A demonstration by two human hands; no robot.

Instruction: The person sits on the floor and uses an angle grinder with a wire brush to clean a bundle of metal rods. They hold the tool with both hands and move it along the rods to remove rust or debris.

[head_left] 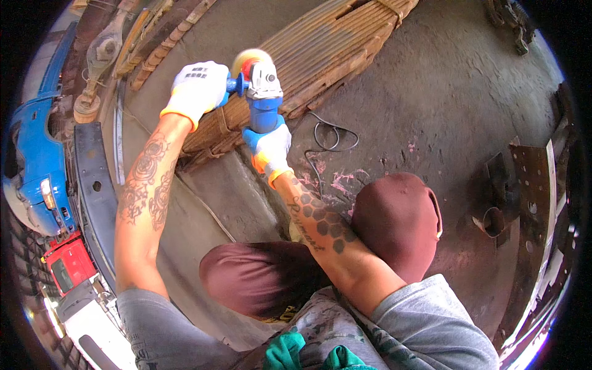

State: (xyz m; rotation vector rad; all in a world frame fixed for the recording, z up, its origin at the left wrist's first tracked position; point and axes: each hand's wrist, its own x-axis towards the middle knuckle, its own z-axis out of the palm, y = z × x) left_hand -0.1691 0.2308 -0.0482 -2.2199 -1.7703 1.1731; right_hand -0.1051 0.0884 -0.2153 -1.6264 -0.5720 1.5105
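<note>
A blue and silver angle grinder [265, 84] with a pale round disc [248, 57] and some red at its centre is held above a long bundle of rusty, stacked leaf springs [333, 52] on the floor. My left hand [199, 90], in a white glove with an orange cuff, is closed on the blue side handle, partly hiding it. My right hand [269, 148], gloved alike, wraps round the grinder's blue body below the silver head. Whether the disc touches the springs I cannot tell. A black cord [333, 140] lies looped on the floor to the right.
Rusty bars and an axle-like part [105, 49] lie at upper left, beside a dark steel beam [92, 160]. Blue [34, 179] and red [68, 259] vehicles stand at far left. A perforated metal plate [531, 209] is at right. My bent knees [394, 222] are below.
</note>
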